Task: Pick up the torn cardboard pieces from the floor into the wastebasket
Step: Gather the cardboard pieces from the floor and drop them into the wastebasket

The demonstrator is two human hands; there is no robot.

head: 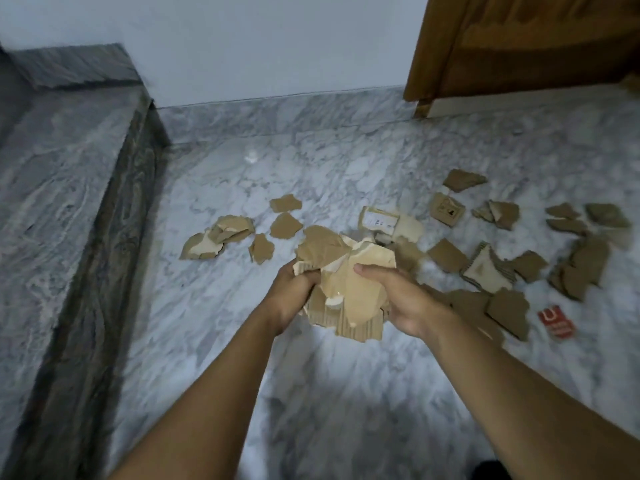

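Note:
A bundle of torn cardboard pieces [346, 282] is held between both hands above the marble floor. My left hand [292, 292] grips its left side and my right hand [403, 299] presses its right side. Several loose brown pieces lie on the floor: a group to the left [221, 235], two small ones [285, 216] beyond the bundle, a piece with a white label [379, 220], and a wide scatter to the right [502, 268]. A small red scrap [557, 323] lies at the right. No wastebasket is in view.
A raised dark-edged marble step [114, 216] runs along the left side. A white wall [277, 46] stands behind, and a brown wooden door [519, 43] at the upper right. Bare marble floor [346, 393] lies under my forearms.

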